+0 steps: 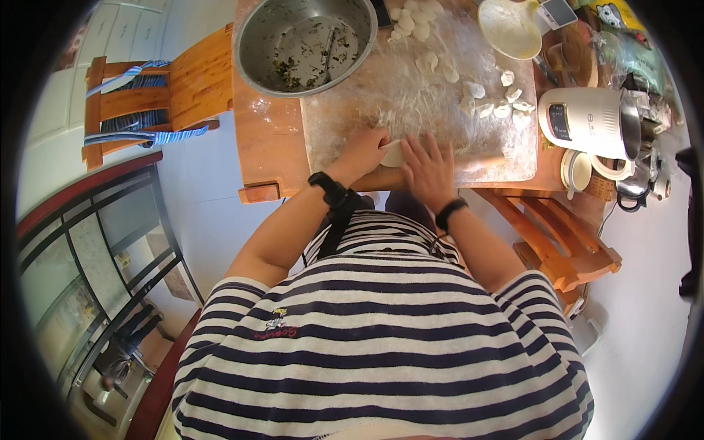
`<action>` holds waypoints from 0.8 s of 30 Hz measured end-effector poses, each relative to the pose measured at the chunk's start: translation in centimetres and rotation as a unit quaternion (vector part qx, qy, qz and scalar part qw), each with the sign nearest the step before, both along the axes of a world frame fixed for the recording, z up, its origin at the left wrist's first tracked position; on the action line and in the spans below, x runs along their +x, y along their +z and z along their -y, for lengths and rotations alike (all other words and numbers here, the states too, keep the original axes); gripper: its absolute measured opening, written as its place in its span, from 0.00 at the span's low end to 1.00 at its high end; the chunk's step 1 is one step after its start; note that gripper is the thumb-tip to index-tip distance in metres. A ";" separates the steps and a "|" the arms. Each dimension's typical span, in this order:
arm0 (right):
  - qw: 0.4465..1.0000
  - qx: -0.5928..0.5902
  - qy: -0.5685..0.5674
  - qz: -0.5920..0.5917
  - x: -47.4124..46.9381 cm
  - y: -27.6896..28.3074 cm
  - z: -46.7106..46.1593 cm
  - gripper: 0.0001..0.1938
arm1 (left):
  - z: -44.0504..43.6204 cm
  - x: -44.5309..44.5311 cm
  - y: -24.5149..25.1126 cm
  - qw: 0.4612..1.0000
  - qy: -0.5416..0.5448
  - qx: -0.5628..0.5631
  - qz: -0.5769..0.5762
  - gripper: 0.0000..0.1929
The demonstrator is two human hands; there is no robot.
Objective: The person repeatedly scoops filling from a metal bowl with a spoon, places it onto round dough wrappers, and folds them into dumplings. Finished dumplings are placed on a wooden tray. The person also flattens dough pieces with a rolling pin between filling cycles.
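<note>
My left hand (360, 151) pinches the left edge of a flattened round of dough (392, 154) near the front edge of the floured board (374, 104). On the dough's other side, my right hand (429, 165) lies flat with its fingers spread. A blurred rolling pin (484, 159) sticks out to the right from under its palm; the rest of the pin is hidden. Farther back are a few loose dough pieces (428, 64) and a heap of pale dough lumps (415, 21). Several shaped dumplings (501, 110) sit on the board's right side.
A large steel bowl (264, 71) with bits of chopped filling and a utensil stands at the back left. A pale shallow dish (509, 27) is at the back right. A white electric appliance (588, 121) lines the right side. Wooden chairs (201, 71) flank the table.
</note>
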State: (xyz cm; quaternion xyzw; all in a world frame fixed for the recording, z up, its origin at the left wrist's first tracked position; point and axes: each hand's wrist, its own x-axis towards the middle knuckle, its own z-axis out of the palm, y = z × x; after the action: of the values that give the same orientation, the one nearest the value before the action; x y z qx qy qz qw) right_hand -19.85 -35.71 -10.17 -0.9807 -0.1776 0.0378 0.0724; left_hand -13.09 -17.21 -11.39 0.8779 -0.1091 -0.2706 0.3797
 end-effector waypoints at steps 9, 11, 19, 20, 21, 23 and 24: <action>0.994 0.051 -0.077 0.058 4.5 -1.1 -1.5 0.25 | 1.6 1.4 -1.4 0.983 -0.040 0.090 0.154 0.07; 0.998 0.014 -0.047 0.041 0.7 0.2 -1.1 0.24 | 0.6 0.7 -1.5 0.992 -0.003 0.041 0.120 0.07; 0.992 0.005 -0.105 0.072 9.2 -2.9 -2.1 0.24 | 0.8 1.9 -0.3 0.995 0.029 0.041 0.081 0.07; 0.988 0.013 -0.102 0.118 9.4 -2.9 -2.3 0.24 | 1.3 2.4 -0.4 0.995 0.012 0.064 0.071 0.07; 0.993 0.008 -0.092 0.073 8.8 -2.8 -2.2 0.24 | 1.6 2.4 -0.6 0.994 -0.002 0.089 0.067 0.07; 0.993 0.039 -0.055 0.094 6.2 -1.5 -1.9 0.25 | 1.7 2.0 -1.2 0.988 0.014 0.089 0.125 0.07; 0.996 0.048 -0.061 0.051 3.9 -0.8 -1.8 0.26 | 1.6 1.6 -1.5 0.983 0.024 0.087 0.159 0.07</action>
State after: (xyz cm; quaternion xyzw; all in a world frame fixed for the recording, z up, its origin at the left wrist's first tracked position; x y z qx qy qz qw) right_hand -15.97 -33.90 -10.97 -0.9858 -0.1228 -0.0254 0.1121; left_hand -11.50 -18.83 -12.86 0.9418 -0.1229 -0.1274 0.2858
